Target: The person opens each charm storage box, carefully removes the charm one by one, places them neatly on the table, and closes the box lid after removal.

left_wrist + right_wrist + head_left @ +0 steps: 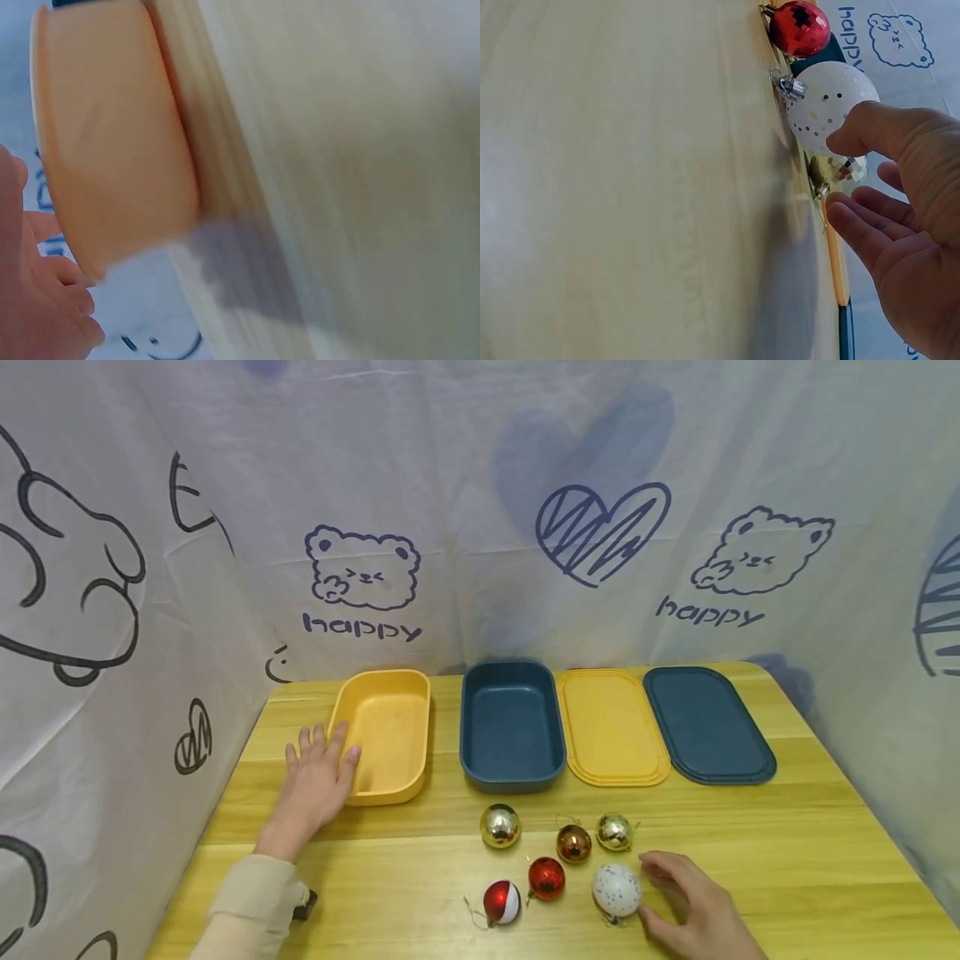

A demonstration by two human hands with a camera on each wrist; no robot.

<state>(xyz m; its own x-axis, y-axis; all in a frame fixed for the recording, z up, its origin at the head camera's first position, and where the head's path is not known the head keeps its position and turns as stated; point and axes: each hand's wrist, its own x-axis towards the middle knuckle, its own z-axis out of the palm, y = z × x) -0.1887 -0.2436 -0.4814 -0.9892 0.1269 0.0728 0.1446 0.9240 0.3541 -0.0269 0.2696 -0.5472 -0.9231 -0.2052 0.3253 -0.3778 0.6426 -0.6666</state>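
My left hand [318, 781] rests with fingers spread on the left rim of the yellow box [386, 735]. In the left wrist view its fingertips [75, 289] lie at the edge of that box. On the right, my right hand [693, 902] is beside the white speckled Christmas ball [617, 890], thumb and fingers parted around its near side. The right wrist view shows the thumb [862, 127] overlapping the white ball [829, 101], with the other fingers spread below it. A red faceted ball [547, 878] and a small gold ball [615, 832] lie close by.
A dark blue box [513, 727] stands right of the yellow one. Farther right lie a yellow lid [613, 727] and a dark blue lid [708, 725]. A gold ball [500, 826], a brown ball [573, 843] and a red-and-white ball [502, 902] sit in front. A printed curtain [480, 527] closes the back.
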